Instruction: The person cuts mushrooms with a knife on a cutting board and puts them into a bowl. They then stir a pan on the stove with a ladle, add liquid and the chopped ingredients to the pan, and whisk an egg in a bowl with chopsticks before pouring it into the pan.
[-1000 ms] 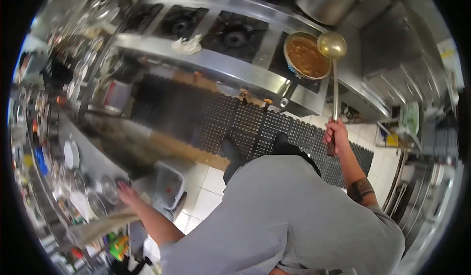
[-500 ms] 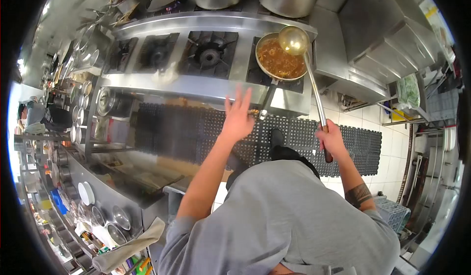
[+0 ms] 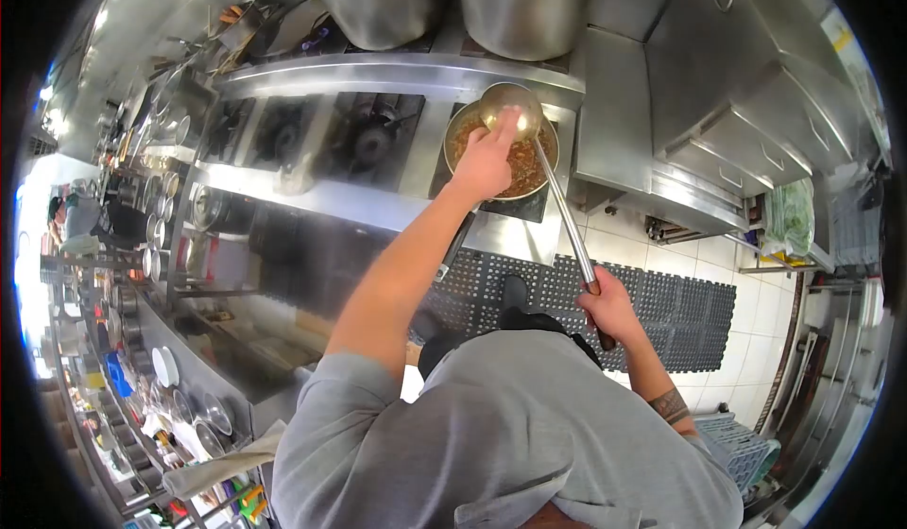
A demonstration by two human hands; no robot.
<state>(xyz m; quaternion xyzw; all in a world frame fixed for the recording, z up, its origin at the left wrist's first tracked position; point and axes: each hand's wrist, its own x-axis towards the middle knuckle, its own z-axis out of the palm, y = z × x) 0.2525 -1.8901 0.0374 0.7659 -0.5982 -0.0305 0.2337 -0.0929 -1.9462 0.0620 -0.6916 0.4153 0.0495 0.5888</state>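
Observation:
My right hand (image 3: 612, 304) is wrapped round the dark grip of a long-handled ladle (image 3: 559, 198). The ladle's round metal bowl (image 3: 499, 100) sits over the far side of a frying pan (image 3: 553, 175) on the right-hand burner. Reddish-brown sauce with small chunks (image 3: 522, 172) fills the pan. My left hand (image 3: 486, 161) is above the pan with its fingers stretched toward the ladle bowl; they overlap it in view, and I cannot tell whether they touch. The pan's dark handle (image 3: 460, 244) points toward me, under my left forearm.
Two large steel pots (image 3: 524, 14) stand behind the burners. More burners (image 3: 371, 137) run to the left. A steel counter with drawers (image 3: 732, 151) is on the right. Black rubber matting (image 3: 661, 307) covers the floor, and a grey crate (image 3: 742, 449) sits at lower right.
My left hand has moved from in front of the stove up over the pan to the ladle bowl. My right hand still holds the ladle. The whole view has shifted.

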